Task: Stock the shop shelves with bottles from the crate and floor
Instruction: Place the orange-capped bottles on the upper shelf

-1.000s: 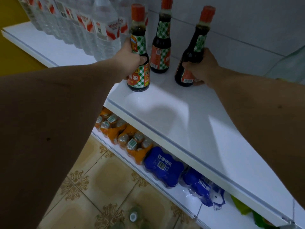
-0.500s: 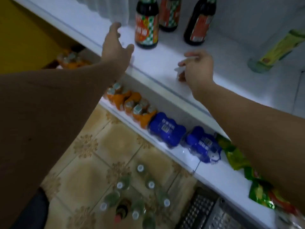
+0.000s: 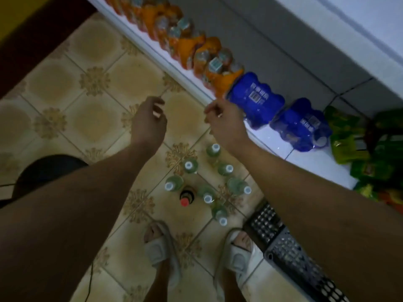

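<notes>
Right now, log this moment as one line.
left hand: empty, open | right hand: empty, open | floor bottles: upright, untouched | crate: beside right foot

Orange packs (image 3: 185,43), blue packs (image 3: 257,100), red-capped bottle (image 3: 185,198)

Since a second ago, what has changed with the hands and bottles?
Both hands let go of the dark sauce bottles on the upper shelf and came down. The left hand and right hand now hang empty above the floor bottles. The orange packs and blue packs stayed put.

Dim light — patterned beige floor tiles (image 3: 93,118), white low shelf (image 3: 270,147).
</notes>
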### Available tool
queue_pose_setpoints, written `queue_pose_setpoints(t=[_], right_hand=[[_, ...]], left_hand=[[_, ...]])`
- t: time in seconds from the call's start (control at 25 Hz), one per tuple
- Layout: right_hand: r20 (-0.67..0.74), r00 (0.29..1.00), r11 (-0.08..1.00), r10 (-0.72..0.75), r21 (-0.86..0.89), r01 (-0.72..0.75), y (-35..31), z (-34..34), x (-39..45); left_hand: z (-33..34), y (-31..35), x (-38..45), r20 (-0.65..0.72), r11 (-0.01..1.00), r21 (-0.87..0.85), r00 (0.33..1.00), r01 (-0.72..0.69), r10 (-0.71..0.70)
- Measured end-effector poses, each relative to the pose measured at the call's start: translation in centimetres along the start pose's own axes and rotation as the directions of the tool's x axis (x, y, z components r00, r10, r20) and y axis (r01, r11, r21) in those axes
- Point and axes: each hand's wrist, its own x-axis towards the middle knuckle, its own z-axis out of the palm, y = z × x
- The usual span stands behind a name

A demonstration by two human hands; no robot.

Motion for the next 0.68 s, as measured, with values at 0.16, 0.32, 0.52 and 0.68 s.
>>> queue_pose_setpoints(t=[0.16, 0.32, 0.52, 0.68], right_hand=[[0.284, 0.924, 0.949, 0.257, -0.256, -0.185, 5.9, 6.9, -5.2], [0.401, 0.821, 0.82, 0.407, -0.556, -0.136, 10.3, 12.3, -10.1], [0.412, 0.805, 0.583, 0.427, -0.806, 0.103, 14.4, 16.5, -11.7], [0.427, 0.832, 0.526, 0.356, -0.827, 0.2, 17.0, 18.3, -12.1]], left_hand=[[2.3, -7.2, -6.2, 0.125, 0.973, 0.081, 0.966, 0.218, -0.227], [4.6, -12.1, -11.1, 0.157, 0.914, 0.137, 0.902, 0.383, -0.401], [7.0, -16.4, -13.8, 0.325, 0.863, 0.367, 0.821, 0.348, -0.469], [7.9, -18.7, -14.7, 0.413, 0.862, 0.424, 0.787, 0.279, -0.458]])
